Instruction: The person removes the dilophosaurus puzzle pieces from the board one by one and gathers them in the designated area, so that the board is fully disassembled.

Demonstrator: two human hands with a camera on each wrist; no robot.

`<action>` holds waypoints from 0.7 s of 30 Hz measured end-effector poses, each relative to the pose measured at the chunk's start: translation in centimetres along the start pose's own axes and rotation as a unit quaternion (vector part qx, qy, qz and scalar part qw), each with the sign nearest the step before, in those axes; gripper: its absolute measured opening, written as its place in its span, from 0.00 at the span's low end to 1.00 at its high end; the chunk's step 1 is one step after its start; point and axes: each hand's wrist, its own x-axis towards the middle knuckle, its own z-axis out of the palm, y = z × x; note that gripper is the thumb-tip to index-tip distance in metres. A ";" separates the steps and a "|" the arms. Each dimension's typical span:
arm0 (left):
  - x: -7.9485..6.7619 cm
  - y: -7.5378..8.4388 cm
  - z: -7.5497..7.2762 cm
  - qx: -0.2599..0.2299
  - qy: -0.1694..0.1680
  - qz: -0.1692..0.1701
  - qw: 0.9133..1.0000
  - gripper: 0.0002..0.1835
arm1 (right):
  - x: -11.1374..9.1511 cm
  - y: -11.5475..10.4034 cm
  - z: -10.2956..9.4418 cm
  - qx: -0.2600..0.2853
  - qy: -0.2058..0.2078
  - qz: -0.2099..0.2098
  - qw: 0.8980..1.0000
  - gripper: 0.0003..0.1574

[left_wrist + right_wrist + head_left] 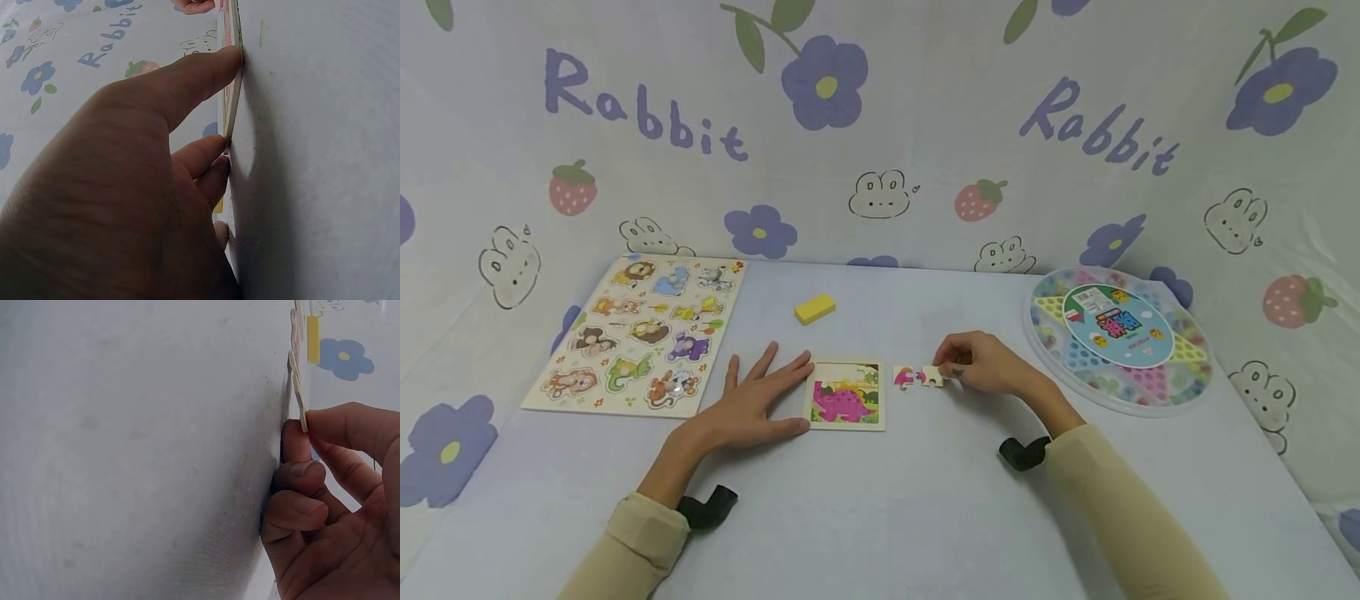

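Observation:
In the head view a small square jigsaw puzzle with a pink dinosaur lies in a pale frame at the middle of the table. My left hand is spread flat, thumb and fingertips touching the frame's left edge. To the right of the frame, my right hand pinches a puzzle piece between thumb and fingers. This piece lies against another pink and yellow piece; whether they interlock I cannot tell. In the right wrist view the pinched piece is seen edge-on, tilted slightly up from the table.
A yellow block lies behind the frame. On the left is a large animal puzzle board. A round, clear-lidded game box sits at the right. Behind the table hangs a patterned cloth.

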 end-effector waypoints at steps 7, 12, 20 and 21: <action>0.1 -0.1 0.1 -0.001 0.001 0.001 1.000 0.47 | 0.0 0.2 0.1 -0.001 -0.002 0.001 1.000 0.07; 0.1 -0.2 0.1 -0.002 0.001 0.002 1.000 0.47 | 0.0 0.0 0.0 0.002 -0.001 0.003 1.000 0.07; 0.2 -0.1 0.1 -0.004 0.002 0.004 1.000 0.47 | -0.3 0.1 0.0 -0.005 0.007 0.001 1.000 0.06; 0.1 -0.1 0.1 -0.004 0.002 0.004 1.000 0.47 | -0.3 0.1 0.0 -0.005 0.008 0.001 1.000 0.05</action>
